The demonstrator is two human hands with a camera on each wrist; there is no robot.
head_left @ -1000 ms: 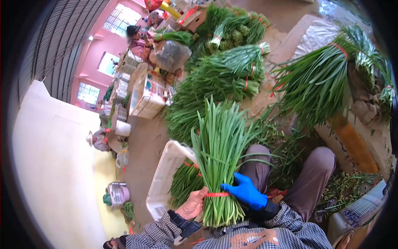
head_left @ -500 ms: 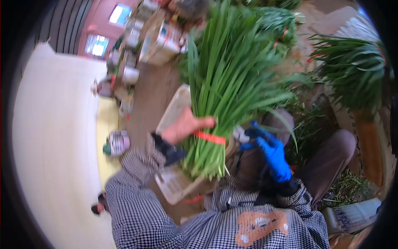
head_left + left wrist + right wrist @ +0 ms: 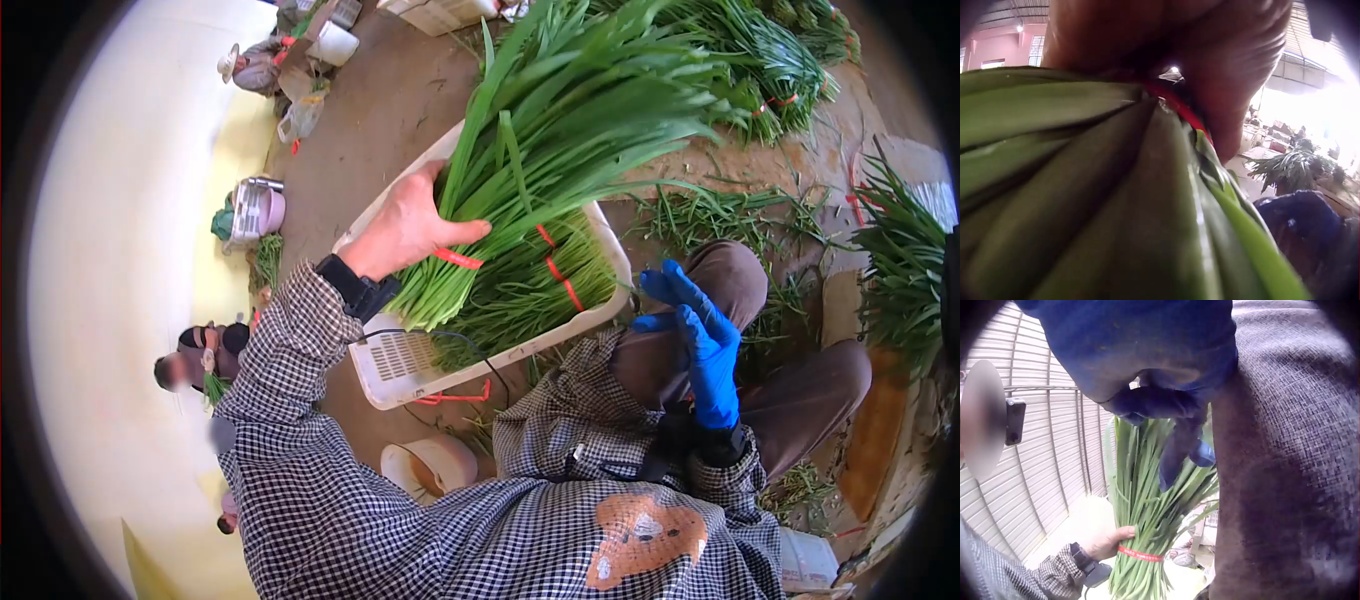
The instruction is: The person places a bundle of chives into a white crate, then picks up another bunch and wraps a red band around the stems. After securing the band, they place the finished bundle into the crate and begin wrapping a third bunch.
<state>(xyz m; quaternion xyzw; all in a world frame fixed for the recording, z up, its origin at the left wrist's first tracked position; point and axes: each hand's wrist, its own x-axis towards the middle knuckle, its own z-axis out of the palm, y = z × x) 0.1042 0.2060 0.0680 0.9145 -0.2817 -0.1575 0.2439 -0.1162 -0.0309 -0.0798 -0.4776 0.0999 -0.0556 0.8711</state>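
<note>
My bare left hand (image 3: 405,230) grips a bunch of garlic chives (image 3: 560,130) near its cut ends, the thumb lying across the stalks just above a red band (image 3: 458,259). The bunch tilts over a white plastic crate (image 3: 390,368), leaves fanning away to the upper right. Inside the crate lie other red-banded chives (image 3: 530,300). Broad leaves (image 3: 1104,206) fill the left wrist view close up. My blue-gloved right hand (image 3: 705,345) is apart from the bunch, above my knee, fingers loosely bent and holding nothing. From the right wrist view, the gloved fingers (image 3: 1175,447) overlap the leaves.
Banded bunches (image 3: 770,80) lie on the ground at the upper right, another bunch (image 3: 905,265) at far right. Loose trimmings (image 3: 720,215) litter the floor beyond my knees. A pale bucket (image 3: 430,468) stands by my left side. Other people (image 3: 205,355) sit along the left wall.
My left hand has carried the chives left, over the crate, and tilted them. The right hand has let go of the bunch and drawn away. The head view has turned toward the crate.
</note>
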